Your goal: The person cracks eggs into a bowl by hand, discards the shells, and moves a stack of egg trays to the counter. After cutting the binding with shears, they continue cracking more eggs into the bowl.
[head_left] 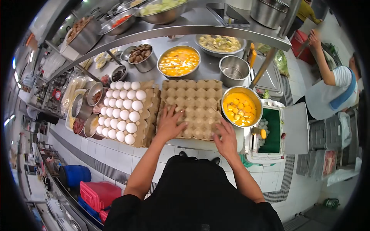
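An egg tray [192,98] of brown pulp lies in front of me, its cups holding no eggs. My left hand [169,124] rests with spread fingers on the tray's near left part. At the near right corner, my right hand [226,139] touches the tray's edge with its fingers apart. White eggs [124,104] fill the top of a stack of egg trays [151,115] on the left. Just beyond my right hand stands a metal pot of cracked eggs [241,106], yolks showing. A larger bowl of cracked eggs [179,61] sits behind the tray.
An open white bin with a green inside [272,125] stands at the right, eggshells in it. Behind are a steel pot [234,70], a pot of mushrooms [142,57] and an overhead shelf [169,30]. Another person [331,90] works at the far right.
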Demonstrator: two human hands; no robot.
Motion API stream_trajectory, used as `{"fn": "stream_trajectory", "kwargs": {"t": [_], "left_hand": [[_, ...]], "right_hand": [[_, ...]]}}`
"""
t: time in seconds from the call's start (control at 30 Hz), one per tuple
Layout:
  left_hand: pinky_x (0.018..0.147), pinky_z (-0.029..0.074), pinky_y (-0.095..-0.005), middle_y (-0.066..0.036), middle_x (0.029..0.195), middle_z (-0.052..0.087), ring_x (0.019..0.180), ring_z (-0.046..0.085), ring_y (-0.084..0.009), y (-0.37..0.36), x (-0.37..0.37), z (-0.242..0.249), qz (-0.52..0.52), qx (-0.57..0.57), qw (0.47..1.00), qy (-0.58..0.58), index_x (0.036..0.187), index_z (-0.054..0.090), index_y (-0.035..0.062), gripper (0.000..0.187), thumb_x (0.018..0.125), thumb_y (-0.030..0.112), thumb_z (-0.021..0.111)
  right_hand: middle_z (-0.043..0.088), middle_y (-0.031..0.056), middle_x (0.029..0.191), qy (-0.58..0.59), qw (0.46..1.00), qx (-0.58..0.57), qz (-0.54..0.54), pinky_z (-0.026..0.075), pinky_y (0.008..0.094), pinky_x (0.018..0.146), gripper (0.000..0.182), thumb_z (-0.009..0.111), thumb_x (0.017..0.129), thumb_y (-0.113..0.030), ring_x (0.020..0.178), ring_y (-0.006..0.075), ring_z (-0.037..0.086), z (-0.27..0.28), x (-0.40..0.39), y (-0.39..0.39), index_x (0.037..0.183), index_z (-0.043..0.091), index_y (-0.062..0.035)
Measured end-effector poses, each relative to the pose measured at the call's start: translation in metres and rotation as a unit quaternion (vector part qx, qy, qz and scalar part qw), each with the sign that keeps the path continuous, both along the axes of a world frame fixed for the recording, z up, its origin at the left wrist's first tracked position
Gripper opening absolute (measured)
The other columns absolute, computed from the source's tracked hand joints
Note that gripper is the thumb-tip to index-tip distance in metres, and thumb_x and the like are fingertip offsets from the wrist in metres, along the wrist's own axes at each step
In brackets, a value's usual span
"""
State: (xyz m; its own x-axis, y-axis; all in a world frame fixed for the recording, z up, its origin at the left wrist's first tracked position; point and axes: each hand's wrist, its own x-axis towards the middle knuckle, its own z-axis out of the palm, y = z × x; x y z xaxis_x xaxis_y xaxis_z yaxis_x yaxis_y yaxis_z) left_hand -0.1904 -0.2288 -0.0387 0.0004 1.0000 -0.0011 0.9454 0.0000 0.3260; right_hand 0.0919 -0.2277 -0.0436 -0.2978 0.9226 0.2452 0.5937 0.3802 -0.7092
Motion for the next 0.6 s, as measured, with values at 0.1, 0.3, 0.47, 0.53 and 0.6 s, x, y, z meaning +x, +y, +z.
{"fn": "stream_trajectory", "kwargs": {"t": [0.1, 0.3, 0.47, 0.53, 0.6], "left_hand": [[0.117, 0.025, -0.0531, -0.018, 0.153, 0.036, 0.144, 0.02, -0.0483, -0.004, 0.002, -0.001, -0.001, 0.021, 1.0, -0.009, 0.141, 0.053, 0.0205, 0.062, 0.088, 0.049, 0.065], [0.113, 0.032, -0.0505, -0.018, 0.148, 0.045, 0.14, 0.033, -0.0444, -0.008, 0.0, 0.008, -0.006, 0.041, 0.999, -0.005, 0.139, 0.054, 0.0156, 0.059, 0.087, 0.04, 0.068], [0.083, 0.053, -0.0385, -0.018, 0.11, 0.068, 0.099, 0.067, -0.0307, -0.04, -0.046, 0.115, 0.188, 0.228, 0.935, -0.195, 0.122, 0.062, 0.0034, 0.037, 0.091, 0.023, 0.066], [0.078, 0.052, -0.0423, -0.022, 0.107, 0.067, 0.093, 0.066, -0.037, -0.04, -0.15, 0.122, 0.259, 0.276, 0.926, -0.012, 0.121, 0.062, 0.0025, 0.034, 0.094, 0.024, 0.062], [0.091, 0.046, -0.0501, -0.028, 0.113, 0.064, 0.106, 0.058, -0.0476, -0.042, -0.24, 0.12, 0.323, 0.167, 0.93, 0.053, 0.126, 0.06, 0.0009, 0.051, 0.097, 0.043, 0.055]], "right_hand": [[0.047, 0.0166, 0.147, 0.003, 0.999, -0.048, 0.005, 0.041, 0.0419, 0.106, 0.038, 0.068, 0.087, -0.017, 0.129, 0.0381, 0.049, 0.009, -0.001, -0.001, 0.122, 0.064, -0.0038], [0.048, 0.017, 0.145, 0.012, 0.998, -0.067, 0.004, 0.047, 0.0403, 0.1, 0.036, 0.067, 0.088, -0.02, 0.124, 0.0369, 0.054, 0.008, -0.003, -0.005, 0.12, 0.065, -0.003], [0.063, 0.0143, 0.119, 0.175, 0.975, -0.134, 0.008, 0.05, 0.0318, 0.092, 0.028, 0.063, 0.091, -0.011, 0.103, 0.0255, 0.064, 0.041, -0.035, -0.006, 0.118, 0.065, -0.0009], [0.065, 0.0115, 0.117, 0.286, 0.915, -0.275, 0.078, 0.049, 0.0289, 0.089, 0.034, 0.062, 0.095, -0.015, 0.101, 0.0193, 0.064, 0.034, -0.075, -0.003, 0.126, 0.06, -0.0004], [0.063, 0.0119, 0.122, 0.336, 0.85, -0.373, 0.159, 0.049, 0.0294, 0.09, 0.045, 0.063, 0.097, -0.021, 0.102, 0.0195, 0.064, 0.032, -0.125, 0.002, 0.135, 0.053, -0.0001]]}}
